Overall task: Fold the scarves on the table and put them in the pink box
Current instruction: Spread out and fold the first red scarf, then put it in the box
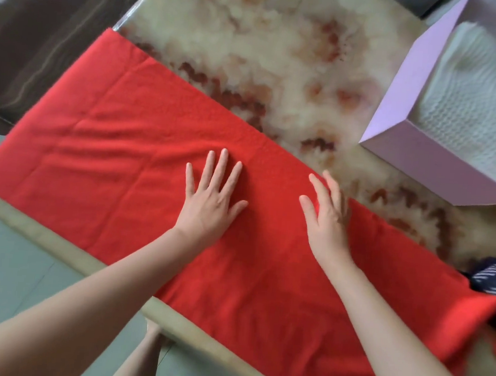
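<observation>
The left hand (210, 202) lies flat, fingers spread, pressing on the red scarf (110, 147) spread across the table (251, 54). The right hand (327, 220), fingers straight, touches the scarf's far edge; it is blurred, so its contact is hard to judge. A dark striped cloth (492, 278) is cut off at the right. The pink box (403, 81) holds white knitted fabric (467, 101).

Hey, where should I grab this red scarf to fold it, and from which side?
Probably pinch the two left-end corners of the red scarf, coming from the left: that end lies flat and free, while the right end is rumpled beside the dark patterned scarf.
</observation>
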